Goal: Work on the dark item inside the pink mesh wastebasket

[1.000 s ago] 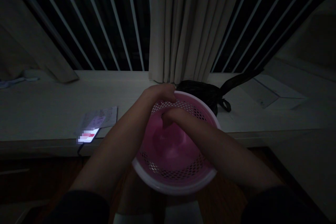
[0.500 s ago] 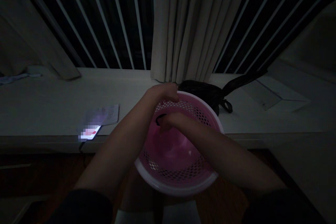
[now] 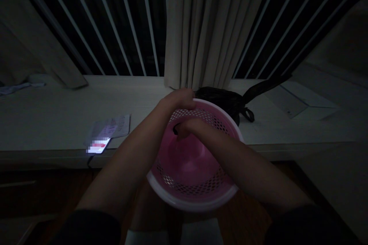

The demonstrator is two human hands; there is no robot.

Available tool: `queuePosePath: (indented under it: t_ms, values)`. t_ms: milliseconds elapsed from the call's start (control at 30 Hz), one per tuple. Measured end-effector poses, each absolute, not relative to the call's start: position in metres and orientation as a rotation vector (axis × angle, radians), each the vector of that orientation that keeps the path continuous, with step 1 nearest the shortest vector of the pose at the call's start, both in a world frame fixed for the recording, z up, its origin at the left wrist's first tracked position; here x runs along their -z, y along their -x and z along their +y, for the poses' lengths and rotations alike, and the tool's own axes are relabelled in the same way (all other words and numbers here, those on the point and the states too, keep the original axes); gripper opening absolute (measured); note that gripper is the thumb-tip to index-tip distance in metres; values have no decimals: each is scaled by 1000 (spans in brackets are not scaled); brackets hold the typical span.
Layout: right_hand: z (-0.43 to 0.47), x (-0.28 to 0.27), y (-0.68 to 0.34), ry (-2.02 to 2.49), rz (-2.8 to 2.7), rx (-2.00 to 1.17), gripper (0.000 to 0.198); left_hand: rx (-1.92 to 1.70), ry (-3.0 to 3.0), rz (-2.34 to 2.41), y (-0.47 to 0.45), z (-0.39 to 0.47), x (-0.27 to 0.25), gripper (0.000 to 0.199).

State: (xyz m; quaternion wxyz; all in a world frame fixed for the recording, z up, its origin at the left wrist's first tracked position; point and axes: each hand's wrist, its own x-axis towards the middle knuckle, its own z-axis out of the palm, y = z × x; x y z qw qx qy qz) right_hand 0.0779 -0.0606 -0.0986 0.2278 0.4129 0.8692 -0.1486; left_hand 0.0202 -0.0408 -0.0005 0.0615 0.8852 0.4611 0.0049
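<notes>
A pink plastic basket (image 3: 193, 164) with perforated sides and a pale rim is held tilted, its mouth facing me. My left hand (image 3: 182, 98) is closed over the far rim, its fingertips partly hidden. Inside the basket, my right hand (image 3: 186, 127) bends downward near the far wall. Its fingers are closed round a small black thing (image 3: 175, 128), of which only a curved edge shows; I cannot make out its kind. Behind the basket's right side, a black plastic bag (image 3: 218, 97) lies crumpled on the white sill (image 3: 149, 95).
A lit phone (image 3: 99, 146) with a cable lies at the sill's front edge, beside a paper booklet (image 3: 120, 125). A white box (image 3: 296, 101) stands at the right. Beige curtains (image 3: 212, 26) hang before the barred window. The room is dim.
The right hand has shifted slightly upward inside the basket, with the black thing moving a little to the right. The left hand stays on the rim.
</notes>
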Motion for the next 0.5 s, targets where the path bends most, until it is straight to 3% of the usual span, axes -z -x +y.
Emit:
queuePosePath:
  t_ms: [333,500]
  values:
    - [-64,80,-84,-1181,2296,469,43,-122,-2591,1313,-18,-39,0,36]
    - [-72,85,-80,-1185,2377,376,59,-110,-2571,1246,-18,-38,0,41]
